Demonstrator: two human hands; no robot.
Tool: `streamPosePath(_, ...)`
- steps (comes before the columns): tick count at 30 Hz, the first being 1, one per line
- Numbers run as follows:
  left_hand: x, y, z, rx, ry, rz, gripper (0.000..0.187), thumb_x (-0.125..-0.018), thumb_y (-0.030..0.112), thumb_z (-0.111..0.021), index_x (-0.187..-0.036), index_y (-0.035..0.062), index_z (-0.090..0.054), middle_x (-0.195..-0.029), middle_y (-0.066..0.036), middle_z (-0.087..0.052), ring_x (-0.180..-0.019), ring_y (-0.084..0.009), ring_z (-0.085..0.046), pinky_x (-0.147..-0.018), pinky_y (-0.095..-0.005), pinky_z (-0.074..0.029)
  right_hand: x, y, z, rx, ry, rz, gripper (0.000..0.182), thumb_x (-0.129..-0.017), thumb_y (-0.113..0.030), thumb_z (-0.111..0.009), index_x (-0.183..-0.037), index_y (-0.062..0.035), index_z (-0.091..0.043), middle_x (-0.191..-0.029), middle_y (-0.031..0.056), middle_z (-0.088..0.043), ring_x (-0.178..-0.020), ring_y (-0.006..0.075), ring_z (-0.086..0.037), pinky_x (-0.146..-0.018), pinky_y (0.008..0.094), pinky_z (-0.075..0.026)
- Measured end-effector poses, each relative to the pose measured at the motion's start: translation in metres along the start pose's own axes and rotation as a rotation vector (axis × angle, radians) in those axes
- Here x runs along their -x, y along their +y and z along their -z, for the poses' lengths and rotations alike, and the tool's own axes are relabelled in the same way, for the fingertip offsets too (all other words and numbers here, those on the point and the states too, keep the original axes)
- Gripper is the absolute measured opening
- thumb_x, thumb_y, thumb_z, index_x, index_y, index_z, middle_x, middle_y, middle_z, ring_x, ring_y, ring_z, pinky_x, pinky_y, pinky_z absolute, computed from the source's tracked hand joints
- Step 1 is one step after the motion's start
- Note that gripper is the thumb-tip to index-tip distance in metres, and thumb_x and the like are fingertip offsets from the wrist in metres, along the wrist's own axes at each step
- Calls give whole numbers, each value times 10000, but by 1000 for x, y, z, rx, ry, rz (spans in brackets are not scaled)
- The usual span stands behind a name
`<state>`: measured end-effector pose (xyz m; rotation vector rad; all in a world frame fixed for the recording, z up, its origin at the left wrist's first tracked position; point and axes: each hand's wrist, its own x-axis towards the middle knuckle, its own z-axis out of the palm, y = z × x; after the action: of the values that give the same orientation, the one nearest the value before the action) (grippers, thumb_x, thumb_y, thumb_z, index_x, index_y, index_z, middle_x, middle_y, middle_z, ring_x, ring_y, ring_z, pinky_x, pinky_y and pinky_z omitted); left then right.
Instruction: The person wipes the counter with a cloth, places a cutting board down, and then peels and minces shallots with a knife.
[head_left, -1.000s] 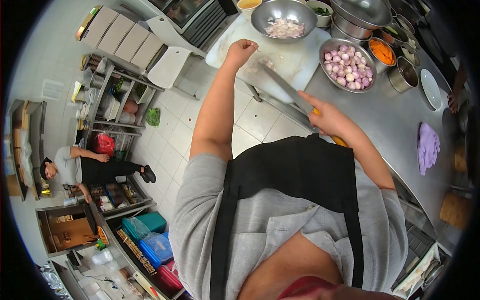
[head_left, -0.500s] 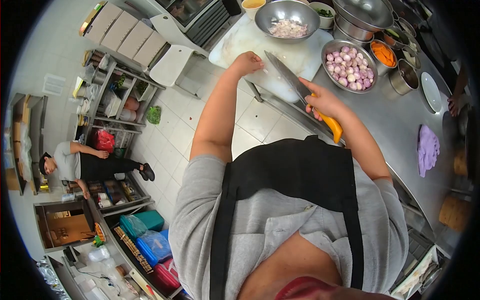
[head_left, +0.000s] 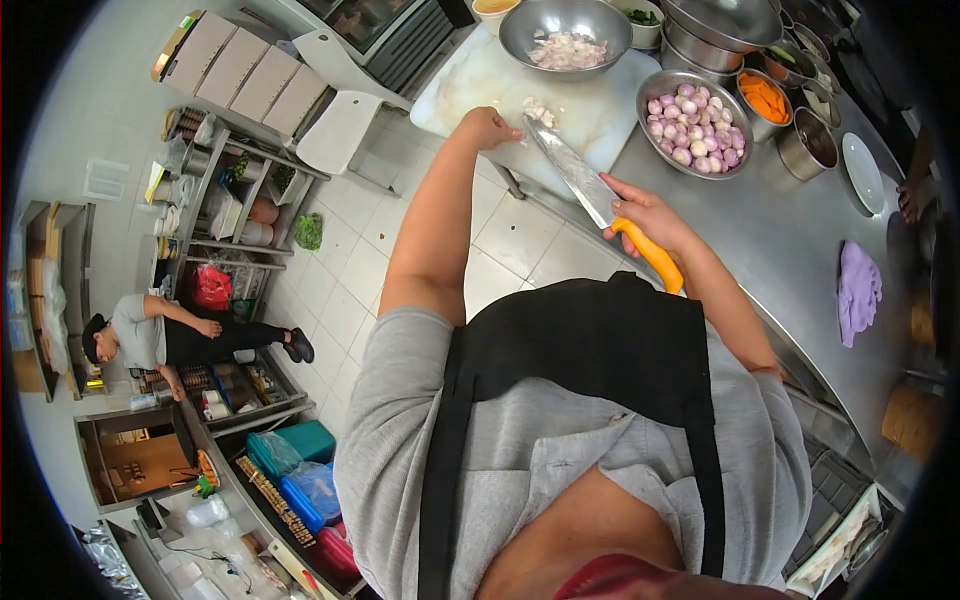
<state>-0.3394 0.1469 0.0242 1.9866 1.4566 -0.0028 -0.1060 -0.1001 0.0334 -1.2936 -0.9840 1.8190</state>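
My right hand (head_left: 650, 215) grips the yellow handle of a large kitchen knife (head_left: 575, 172), its blade pointing up and left over the near edge of the white cutting board (head_left: 450, 95). By the knife's tip my left hand (head_left: 488, 130) has its fingers pinched together; whatever is between them is too small to name. A little heap of chopped shallot (head_left: 540, 110) lies on the board beside the tip. Farther back, a steel mixing bowl (head_left: 515, 45) contains more chopped shallot. Peeled whole shallots (head_left: 695, 130) fill another steel bowl (head_left: 645, 92) to the right.
Orange carrot pieces (head_left: 764, 98) sit in a small steel container, near a steel pot (head_left: 812, 145), a white oval plate (head_left: 862, 172) and a purple cloth (head_left: 858, 292). A person (head_left: 150, 335) stands by shelves at left. Another hand (head_left: 908, 203) shows at far right.
The knife's blade has turned so its side catches the light, and its tip has dropped slightly. My left hand has shifted slightly left, and the chopped heap now shows beside the tip.
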Motion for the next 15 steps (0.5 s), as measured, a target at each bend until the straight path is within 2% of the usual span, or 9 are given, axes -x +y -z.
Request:
streamPosePath(5,-7,0,5,38,-82,30,485,-640,409,-827,-795,10,-601,-695,-68,-603,-563,-128,-565,-537,-246,-499,0,6,1,-42,-25,2,529,-930,-184,-429,-1440,-214,-289,-747,114,-615,-441,124,-504,-438,267,-446)
streamPosePath(7,-13,0,3,-83,-109,10,496,-643,421,-821,-782,3,-594,-705,-79,-611,-572,-135,-580,-531,-250,-503,1,3,-1,-7,-39,-21,531,-933,-191,-431,-1442,-224,-282,-743,114,-613,-439,125,-504,-439,271,-446)
streamPosePath(11,-11,0,2,-120,-100,-30,502,-650,427,-814,-768,-1,-581,-689,-88,-613,-563,-145,-587,-514,-258,-496,1,3,-2,-6,-25,-26,539,-920,-171,-430,-1438,-240,-298,-704,109,-595,-420,113,-474,-425,252,-423)
streamPosePath(13,-10,-2,-2,-96,-28,-69,509,-617,458,-808,-693,-16,-637,-577,-99,-606,-503,-180,-583,-495,-289,-478,1,0,-4,50,-10,-39,537,-922,-170,-424,-1439,-240,-296,-692,100,-583,-418,112,-468,-418,255,-416)
streamPosePath(15,-9,-1,-2,-116,-32,-62,514,-615,460,-808,-706,-17,-637,-581,-108,-612,-509,-188,-591,-507,-297,-483,-4,-2,-5,92,-19,-33,536,-928,-178,-411,-1444,-237,-279,-702,95,-582,-428,120,-478,-430,266,-430)
